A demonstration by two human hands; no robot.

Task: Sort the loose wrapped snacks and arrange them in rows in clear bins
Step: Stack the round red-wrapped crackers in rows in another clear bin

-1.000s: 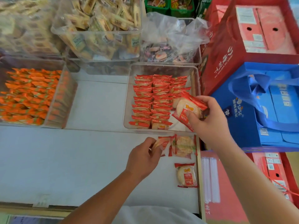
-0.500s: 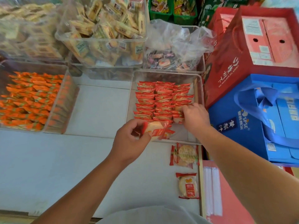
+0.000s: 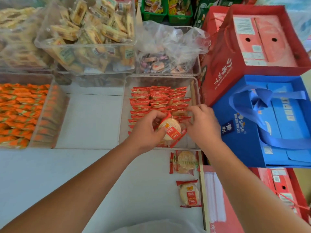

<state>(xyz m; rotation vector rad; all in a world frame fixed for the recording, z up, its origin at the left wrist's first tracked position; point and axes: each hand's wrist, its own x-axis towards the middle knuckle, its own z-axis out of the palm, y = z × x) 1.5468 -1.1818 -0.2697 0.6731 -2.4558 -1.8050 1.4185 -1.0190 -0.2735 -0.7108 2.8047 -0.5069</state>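
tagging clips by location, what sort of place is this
Likely a small shop or its stockroom: clear bins filled with rows of wrapped snacks, a red gift box and blue gift bag stacked beside them, green baskets of packets behind.

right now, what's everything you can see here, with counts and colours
clear bin: one, clear, table centre
wrapped snacks: three rows, red, in that bin
held snack: one, red and white, over bin's near end
labelled loose snack: one, red and white, table, nearest
clear-wrapped loose snack: one, red ends, table, before the bin
orange snacks: many, orange, left bin
biscuit packs: many, pale yellow, back bin
plastic bag: one, clear, back right bin
red gift box: one, red, right
blue gift box: one, blue, right, nearer
baskets: two, green, far back
table: one, white
left hand: grips the held snack
right hand: fingers curled at right-hand row, grip unclear
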